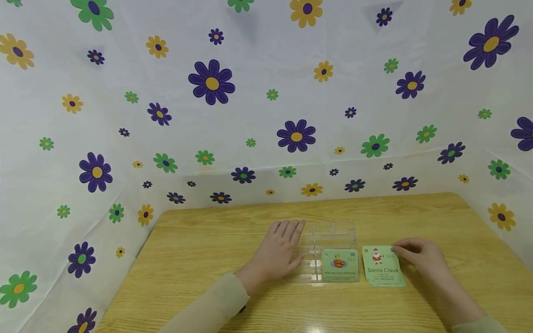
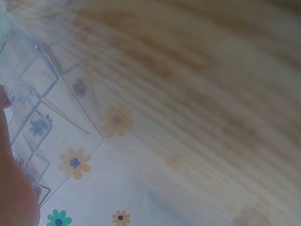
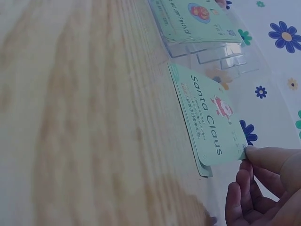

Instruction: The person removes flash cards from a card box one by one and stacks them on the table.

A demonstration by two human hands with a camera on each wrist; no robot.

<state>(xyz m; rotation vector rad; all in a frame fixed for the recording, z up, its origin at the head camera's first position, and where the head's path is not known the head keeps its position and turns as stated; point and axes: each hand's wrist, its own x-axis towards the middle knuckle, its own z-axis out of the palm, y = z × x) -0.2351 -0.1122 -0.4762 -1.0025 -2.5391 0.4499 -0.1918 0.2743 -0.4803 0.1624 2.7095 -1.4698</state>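
A clear plastic card holder (image 1: 335, 239) with stepped tiers lies on the wooden table. My left hand (image 1: 278, 252) rests over its left part, fingers straight; only the edge of that hand shows in the left wrist view. In the holder's front right section sits a green Mid-Autumn Festival card (image 1: 340, 266). Just right of the holder is a green Santa Claus card (image 1: 383, 269), its upper right corner pinched between thumb and fingers of my right hand (image 1: 426, 259). Under that card, the right wrist view shows the edge of another green card (image 3: 205, 171).
The wooden table (image 1: 200, 259) extends around the holder to both sides. A white flower-patterned cloth (image 1: 250, 125) hangs behind it and along the left and right sides.
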